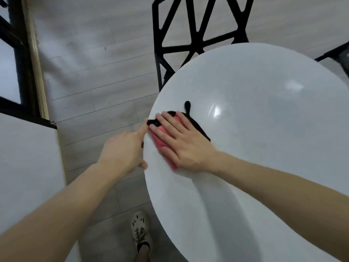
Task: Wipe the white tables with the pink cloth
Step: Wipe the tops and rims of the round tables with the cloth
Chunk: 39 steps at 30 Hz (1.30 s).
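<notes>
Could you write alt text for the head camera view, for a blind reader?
The right hand presses a pink cloth flat on a round white table near its left edge, while the left hand touches the rim. A black chair stands beyond.

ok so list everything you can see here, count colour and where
round table: 1, white, right side
second table: 1, white, left edge, partly in view
cloth: 1, pink, near the round table's left rim, under the right hand
marks: a few, black, on the round table around the cloth; cannot tell what they are
chair: 1, black, open frame, behind the round table
frame: 1, black, upper left
floor: grey planks, between the tables
shoe: 1, white with black holes, bottom centre on the floor
left hand: 1, at the round table's left rim, index finger stretched to the rim
right hand: 1, flat on the cloth, fingers spread
</notes>
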Each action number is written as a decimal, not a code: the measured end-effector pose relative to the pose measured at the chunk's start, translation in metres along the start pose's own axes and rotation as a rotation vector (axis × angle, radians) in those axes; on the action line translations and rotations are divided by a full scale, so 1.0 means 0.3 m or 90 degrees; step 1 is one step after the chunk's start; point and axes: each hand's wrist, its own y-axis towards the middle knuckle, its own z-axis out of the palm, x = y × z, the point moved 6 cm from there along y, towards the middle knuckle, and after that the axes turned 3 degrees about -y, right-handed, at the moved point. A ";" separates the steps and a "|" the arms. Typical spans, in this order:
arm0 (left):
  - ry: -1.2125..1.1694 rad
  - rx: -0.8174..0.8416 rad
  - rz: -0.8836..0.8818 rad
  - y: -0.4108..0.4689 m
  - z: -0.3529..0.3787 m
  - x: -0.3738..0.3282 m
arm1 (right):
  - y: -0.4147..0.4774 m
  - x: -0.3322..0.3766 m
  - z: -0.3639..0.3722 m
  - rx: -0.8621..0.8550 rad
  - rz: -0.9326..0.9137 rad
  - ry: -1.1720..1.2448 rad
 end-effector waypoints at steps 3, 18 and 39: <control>-0.015 0.010 0.017 0.019 0.007 0.009 | -0.033 -0.141 -0.005 0.034 -0.007 -0.016; -0.034 0.008 0.093 0.031 -0.010 0.038 | -0.427 0.334 0.051 -0.020 0.496 0.045; 0.197 -0.025 0.246 0.132 -0.263 -0.028 | -0.436 0.038 0.071 -0.060 0.830 0.079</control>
